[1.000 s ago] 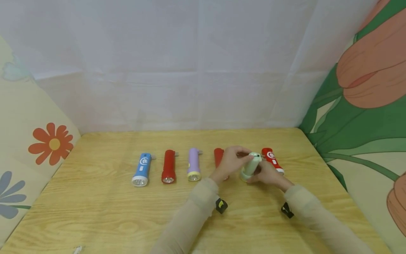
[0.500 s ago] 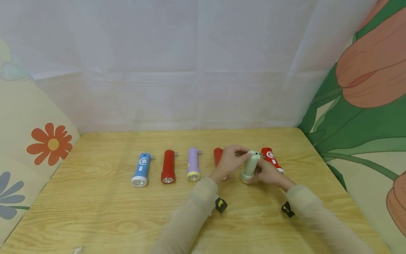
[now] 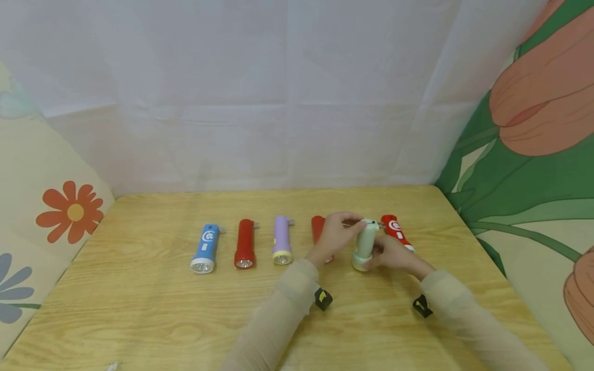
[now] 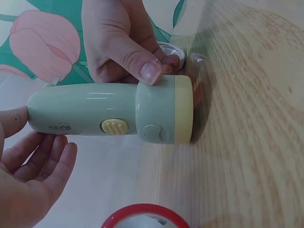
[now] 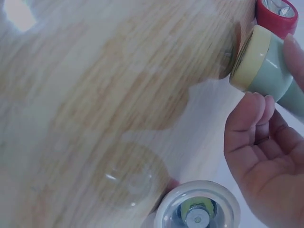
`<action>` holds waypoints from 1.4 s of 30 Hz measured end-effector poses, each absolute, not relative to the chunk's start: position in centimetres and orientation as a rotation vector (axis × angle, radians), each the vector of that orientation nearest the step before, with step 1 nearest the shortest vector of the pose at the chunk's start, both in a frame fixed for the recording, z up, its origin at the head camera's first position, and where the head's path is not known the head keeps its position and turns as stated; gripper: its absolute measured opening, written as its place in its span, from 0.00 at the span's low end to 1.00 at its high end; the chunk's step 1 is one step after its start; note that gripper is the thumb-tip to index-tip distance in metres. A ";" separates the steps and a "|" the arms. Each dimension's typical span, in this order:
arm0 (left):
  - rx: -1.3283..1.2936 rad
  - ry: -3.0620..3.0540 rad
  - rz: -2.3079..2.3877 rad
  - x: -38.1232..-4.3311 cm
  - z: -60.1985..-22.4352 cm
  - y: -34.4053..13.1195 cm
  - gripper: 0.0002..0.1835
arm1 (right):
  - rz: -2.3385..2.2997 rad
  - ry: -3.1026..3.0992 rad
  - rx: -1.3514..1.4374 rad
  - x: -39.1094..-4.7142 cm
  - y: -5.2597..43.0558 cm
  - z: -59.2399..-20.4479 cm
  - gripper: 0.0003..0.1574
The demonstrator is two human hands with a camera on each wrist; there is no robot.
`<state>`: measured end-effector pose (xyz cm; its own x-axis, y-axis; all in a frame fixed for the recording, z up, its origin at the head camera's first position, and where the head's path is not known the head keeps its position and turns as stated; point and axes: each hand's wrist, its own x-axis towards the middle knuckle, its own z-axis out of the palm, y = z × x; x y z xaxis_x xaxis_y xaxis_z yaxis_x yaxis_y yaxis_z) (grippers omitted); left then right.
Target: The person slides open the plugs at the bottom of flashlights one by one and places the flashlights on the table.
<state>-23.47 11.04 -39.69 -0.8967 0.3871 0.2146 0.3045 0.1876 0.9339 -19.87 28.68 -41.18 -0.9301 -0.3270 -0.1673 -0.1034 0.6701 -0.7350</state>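
A pale green flashlight (image 3: 365,241) with a cream rim stands nearly upright, lens end down, at the right part of the table. My left hand (image 3: 335,238) pinches its tail end between thumb and fingers. Lower down, my right hand (image 3: 392,252) holds the head, its thumb pressed on the green collar in the left wrist view. That view also shows the cream slide switch (image 4: 114,126) on the body. The rim (image 5: 251,58) is close to the tabletop; whether it touches I cannot tell. A plug prong sticks out near the tail.
Left of my hands lie a blue flashlight (image 3: 205,248), a red flashlight (image 3: 245,245) and a purple flashlight (image 3: 281,239). Another red flashlight (image 3: 318,226) is partly behind my left hand. Beyond my right hand lies a red-and-white flashlight (image 3: 394,229). A white cloth (image 3: 260,103) hangs behind the table.
The green flashlight has tipped from a slant to nearly upright, and its lens end has come down slightly. Both hands keep their hold on it. The other flashlights have stayed in place.
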 end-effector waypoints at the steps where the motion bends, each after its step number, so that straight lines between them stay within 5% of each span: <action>1: 0.689 2.368 1.832 -23.5 -39.7 11.0 0.09 | -1.121 2.594 -0.341 -19.9 28.7 -41.2 0.27; 42: 0.599 2.312 1.983 -23.8 -40.7 11.5 0.17 | -1.167 2.629 -0.215 -18.8 27.8 -41.0 0.30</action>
<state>-23.80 11.51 -40.75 -0.9248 0.3115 0.2182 0.2631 0.1097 0.9585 -18.81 27.81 -41.04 -0.9561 -0.2368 -0.1728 -0.0307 0.6671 -0.7443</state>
